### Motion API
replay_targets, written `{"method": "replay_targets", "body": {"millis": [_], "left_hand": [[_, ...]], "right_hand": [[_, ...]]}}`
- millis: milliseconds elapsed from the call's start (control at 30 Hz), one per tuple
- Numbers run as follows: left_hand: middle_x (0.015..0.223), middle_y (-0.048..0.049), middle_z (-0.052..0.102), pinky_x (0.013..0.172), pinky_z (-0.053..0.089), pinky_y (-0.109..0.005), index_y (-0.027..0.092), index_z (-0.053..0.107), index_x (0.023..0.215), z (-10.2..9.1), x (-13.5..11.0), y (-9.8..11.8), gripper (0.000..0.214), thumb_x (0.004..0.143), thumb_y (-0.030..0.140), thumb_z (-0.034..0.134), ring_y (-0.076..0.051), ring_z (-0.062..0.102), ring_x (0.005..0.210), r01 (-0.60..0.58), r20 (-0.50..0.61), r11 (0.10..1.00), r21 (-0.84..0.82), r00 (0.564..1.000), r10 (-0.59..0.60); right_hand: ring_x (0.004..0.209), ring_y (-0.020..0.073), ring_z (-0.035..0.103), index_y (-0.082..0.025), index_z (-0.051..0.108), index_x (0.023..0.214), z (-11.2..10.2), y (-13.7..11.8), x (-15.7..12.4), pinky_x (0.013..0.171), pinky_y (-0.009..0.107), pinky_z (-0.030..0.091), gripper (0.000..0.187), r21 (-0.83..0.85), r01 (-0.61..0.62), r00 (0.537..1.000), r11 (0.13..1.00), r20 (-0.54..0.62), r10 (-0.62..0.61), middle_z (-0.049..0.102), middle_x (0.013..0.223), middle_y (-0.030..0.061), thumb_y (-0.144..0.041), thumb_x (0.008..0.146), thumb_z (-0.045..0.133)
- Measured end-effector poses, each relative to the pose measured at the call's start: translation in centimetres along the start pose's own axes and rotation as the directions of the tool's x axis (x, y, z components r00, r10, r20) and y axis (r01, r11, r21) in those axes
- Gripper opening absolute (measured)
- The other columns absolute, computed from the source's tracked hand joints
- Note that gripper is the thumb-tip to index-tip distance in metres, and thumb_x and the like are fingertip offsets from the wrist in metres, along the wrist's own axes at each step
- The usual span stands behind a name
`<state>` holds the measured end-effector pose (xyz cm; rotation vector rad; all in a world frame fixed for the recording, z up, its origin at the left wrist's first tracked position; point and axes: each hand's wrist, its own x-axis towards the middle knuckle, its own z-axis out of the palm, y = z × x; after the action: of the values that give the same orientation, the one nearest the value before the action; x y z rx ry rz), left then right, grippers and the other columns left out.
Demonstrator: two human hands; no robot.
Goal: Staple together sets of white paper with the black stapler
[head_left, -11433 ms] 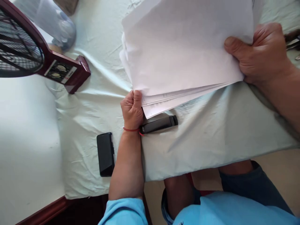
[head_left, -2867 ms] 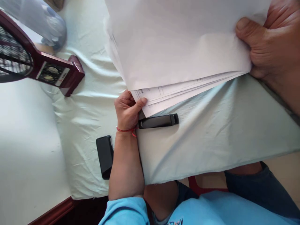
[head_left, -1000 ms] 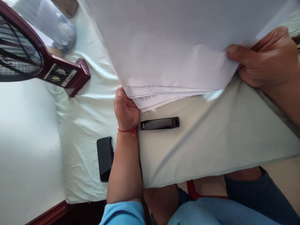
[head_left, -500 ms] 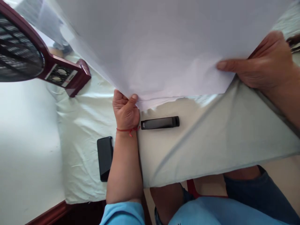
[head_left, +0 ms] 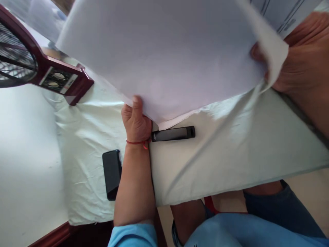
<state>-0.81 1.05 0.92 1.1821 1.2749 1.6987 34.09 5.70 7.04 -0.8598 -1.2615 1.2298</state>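
Large white sheets of paper are held up over the table between my two hands. My left hand grips their lower left edge, thumb on top and fingers behind. At the right, my right hand pinches the lower right corner, which curls over its thumb. Behind that corner, a sheet with dark printed lines shows. Just right of my left wrist, below the paper's edge, lies a black stapler.
A black phone lies left of my left forearm. At the upper left stands a dark red framed object with a mesh oval and a base. The table has a pale green cloth; a white wall borders it at left.
My right hand has moved up and right, lifting and curling the paper's right corner, so printed lines show behind it. My left hand keeps its grip, its thumb a little higher.
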Motion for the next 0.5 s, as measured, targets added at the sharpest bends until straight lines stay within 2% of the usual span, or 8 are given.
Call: {"method": "replay_targets", "body": {"millis": [67,133,233,300,400,500], "left_hand": [[0.121,-0.0075,0.087,0.132,0.057,-0.048,0.029,0.082,0.099,-0.2,-0.2,0.1,0.038,0.083,0.058,0.101,-0.032,0.072,0.147,0.002,0.056,1.000,-0.021,0.998,-0.001],[0.114,-0.0085,0.087,0.127,0.060,-0.050,0.026,0.083,0.098,-0.4,-0.5,0.3,0.041,0.083,0.060,0.101,-0.033,0.077,0.139,0.014,0.087,0.999,-0.047,0.996,-0.010],[0.109,-0.0099,0.087,0.125,0.062,-0.050,0.021,0.085,0.100,-0.5,-0.8,0.5,0.048,0.087,0.066,0.098,-0.033,0.081,0.131,0.069,0.093,0.994,0.090,0.993,-0.078],[0.113,-0.0098,0.087,0.128,0.059,-0.048,0.019,0.086,0.102,-0.5,-0.8,0.5,0.049,0.085,0.063,0.101,-0.033,0.079,0.135,0.072,0.078,0.982,0.177,0.993,-0.087],[0.121,-0.0051,0.089,0.132,0.056,-0.046,0.024,0.085,0.098,-0.5,-0.6,0.4,0.047,0.077,0.059,0.107,-0.032,0.073,0.148,-0.012,0.000,0.998,0.067,1.000,0.012],[0.136,0.0006,0.088,0.136,0.053,-0.045,0.029,0.084,0.100,-0.5,-0.3,0.6,0.042,0.079,0.058,0.105,-0.030,0.061,0.163,-0.067,-0.040,0.995,-0.074,0.997,0.064]], "right_hand": [[0.125,0.0205,0.061,-0.029,0.071,0.107,-0.6,0.5,0.3,0.091,0.032,0.061,0.024,-0.049,0.090,0.994,0.995,0.063,-0.087,0.065,0.116,-0.0075,-0.017,0.086,0.070],[0.128,0.0193,0.059,-0.030,0.067,0.114,-1.0,1.0,0.6,0.090,0.031,0.060,0.027,-0.032,0.107,0.992,0.994,0.066,-0.105,0.063,0.124,-0.0077,-0.021,0.089,0.066],[0.130,0.0189,0.059,-0.029,0.066,0.117,-1.2,1.3,0.9,0.092,0.030,0.059,0.028,0.002,0.090,0.995,0.996,0.043,-0.090,0.063,0.124,-0.0075,-0.022,0.089,0.066],[0.129,0.0186,0.060,-0.027,0.065,0.118,-1.1,1.4,0.9,0.096,0.032,0.058,0.029,0.021,0.095,0.994,0.995,0.053,-0.096,0.064,0.121,-0.0069,-0.019,0.090,0.065],[0.129,0.0201,0.060,-0.023,0.067,0.117,-1.0,1.4,0.5,0.106,0.038,0.055,0.031,0.027,0.088,0.991,0.996,0.101,-0.091,0.065,0.122,-0.0039,-0.015,0.087,0.068],[0.130,0.0215,0.059,-0.022,0.069,0.113,-0.9,1.4,0.3,0.112,0.040,0.052,0.032,0.022,0.071,0.988,0.997,0.135,-0.073,0.066,0.121,-0.0029,-0.016,0.082,0.074]]}}
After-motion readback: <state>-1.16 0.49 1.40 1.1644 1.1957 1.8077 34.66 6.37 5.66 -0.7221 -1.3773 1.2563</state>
